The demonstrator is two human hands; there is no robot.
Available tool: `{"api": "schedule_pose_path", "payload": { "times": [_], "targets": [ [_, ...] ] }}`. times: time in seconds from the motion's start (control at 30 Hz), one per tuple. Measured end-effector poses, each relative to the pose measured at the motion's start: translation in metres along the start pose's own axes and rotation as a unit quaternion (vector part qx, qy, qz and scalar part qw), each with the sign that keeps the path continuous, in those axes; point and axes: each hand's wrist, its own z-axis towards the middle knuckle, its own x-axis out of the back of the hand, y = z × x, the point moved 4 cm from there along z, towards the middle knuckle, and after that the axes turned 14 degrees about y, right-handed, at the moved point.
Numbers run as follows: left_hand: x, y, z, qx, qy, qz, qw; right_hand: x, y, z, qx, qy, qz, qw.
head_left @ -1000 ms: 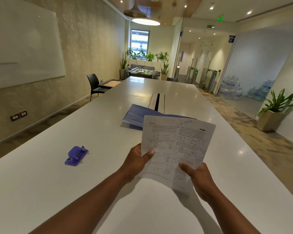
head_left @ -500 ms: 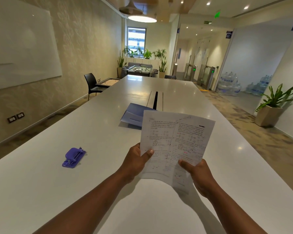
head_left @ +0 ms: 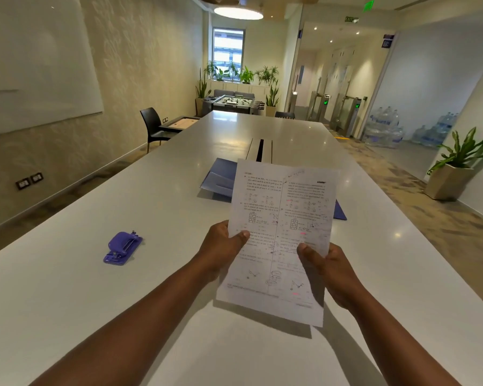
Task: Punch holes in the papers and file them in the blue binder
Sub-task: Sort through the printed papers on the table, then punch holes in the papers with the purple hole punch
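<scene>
I hold the printed papers point(head_left: 283, 218) upright above the white table point(head_left: 67, 288), facing me. My left hand point(head_left: 221, 247) grips their left edge with the thumb on the front. On the right side, my right hand point(head_left: 328, 270) grips the lower edge the same way. The blue binder point(head_left: 219, 179) lies on the table behind the papers, mostly hidden by them; one corner shows at the papers' right side. A purple hole punch point(head_left: 122, 247) lies flat on the table to the left of my left hand, apart from it.
The long table has a dark cable slot point(head_left: 260, 150) along its middle beyond the binder. A black chair point(head_left: 152, 126) stands at the far left side. A potted plant point(head_left: 455, 165) stands on the floor to the right.
The papers have turned from a right tilt to nearly upright and come slightly closer to me. Both hands keep their grip. The punch and binder have not moved.
</scene>
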Motion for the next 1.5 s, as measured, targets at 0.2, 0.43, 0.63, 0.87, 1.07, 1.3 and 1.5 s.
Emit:
{"api": "schedule_pose_path", "payload": {
  "times": [0.2, 0.43, 0.63, 0.87, 1.07, 1.3, 1.5],
  "targets": [
    [0.007, -0.011, 0.003, 0.1, -0.001, 0.016, 0.995, -0.017, 0.012, -0.006, -0.018, -0.002, 0.004, 1.0],
    [0.031, -0.027, 0.012, 0.118, 0.042, 0.09, 0.988, -0.036, 0.028, 0.0, -0.066, -0.014, -0.008, 0.998],
    [0.087, -0.043, 0.042, 0.015, 0.154, 0.264, 0.952, -0.048, 0.035, 0.008, -0.107, -0.023, -0.006, 0.994],
    [0.157, -0.047, 0.066, -0.044, 0.297, 0.445, 0.844, -0.083, 0.043, 0.012, -0.131, -0.048, -0.007, 0.99],
    [0.218, -0.051, 0.083, 0.032, 0.35, 0.454, 0.819, -0.138, 0.046, 0.013, -0.143, -0.09, 0.008, 0.986],
    [0.261, -0.069, 0.095, 0.066, 0.296, 0.372, 0.877, -0.203, 0.049, 0.017, -0.137, -0.121, -0.014, 0.983],
    [0.269, -0.076, 0.096, 0.087, 0.272, 0.306, 0.908, -0.234, 0.058, 0.019, -0.139, -0.134, -0.031, 0.981]
  ]
}}
